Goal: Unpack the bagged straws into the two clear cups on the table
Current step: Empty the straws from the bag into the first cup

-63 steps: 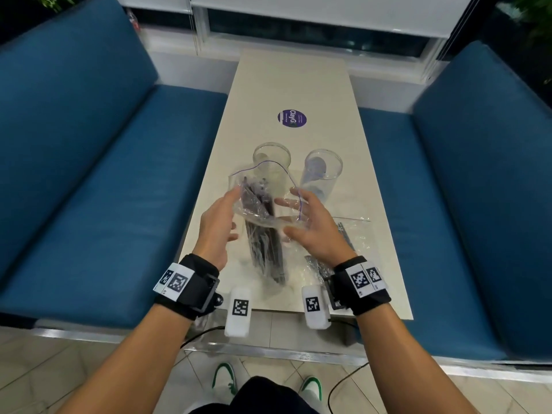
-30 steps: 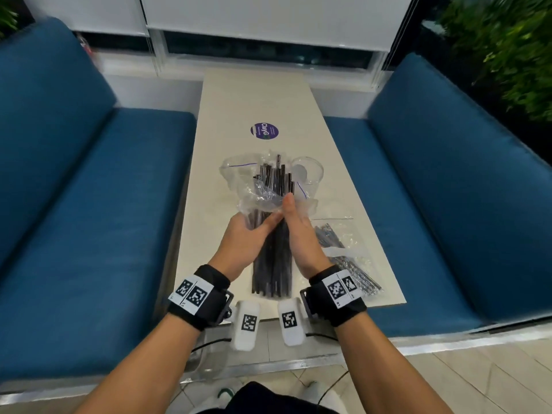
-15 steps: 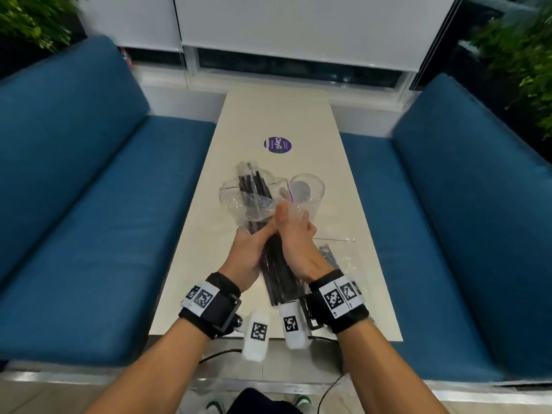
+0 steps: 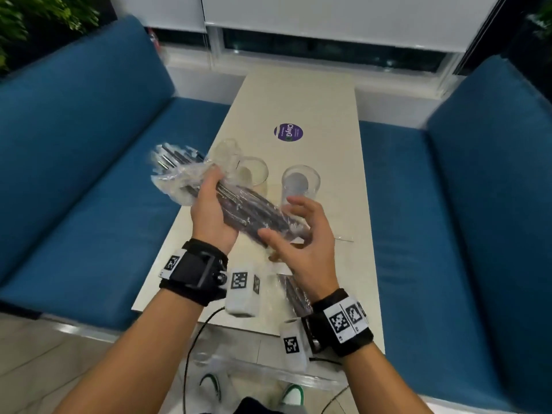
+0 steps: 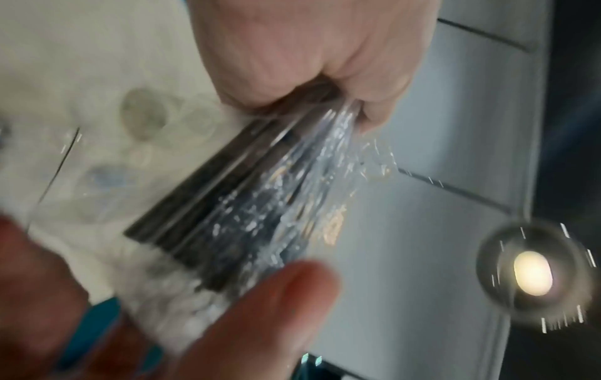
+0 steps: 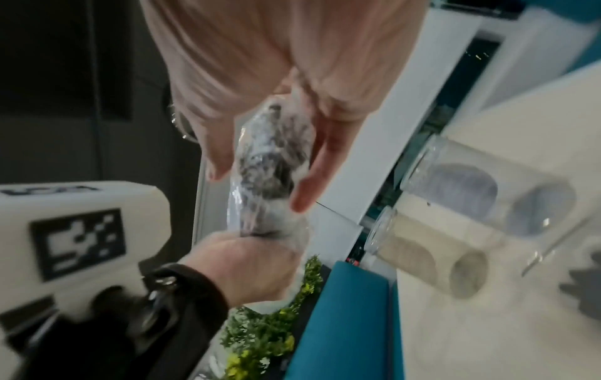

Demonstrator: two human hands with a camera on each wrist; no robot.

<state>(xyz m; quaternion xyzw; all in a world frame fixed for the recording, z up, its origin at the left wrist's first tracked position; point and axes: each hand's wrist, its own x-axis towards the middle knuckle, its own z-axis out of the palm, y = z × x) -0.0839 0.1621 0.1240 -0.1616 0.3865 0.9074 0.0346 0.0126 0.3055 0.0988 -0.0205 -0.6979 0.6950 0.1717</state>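
Observation:
A bundle of dark straws in a crinkled clear bag slants over the table's near left, straw tips pointing up-left out of the bunched plastic. My left hand grips the bundle near its upper end, also seen in the left wrist view. My right hand curves its thumb and fingers round the bag's lower end. Two clear cups stand upright and hold no straws: the left one just beyond the bundle, the right one beside it.
A second bag of straws lies on the beige table under my right wrist. A purple round sticker sits past the cups. Blue bench seats flank the table on both sides.
The bundle has tipped from upright to slanting, its top now leaning left. My right hand has slid down from beside the left hand to the bag's lower end.

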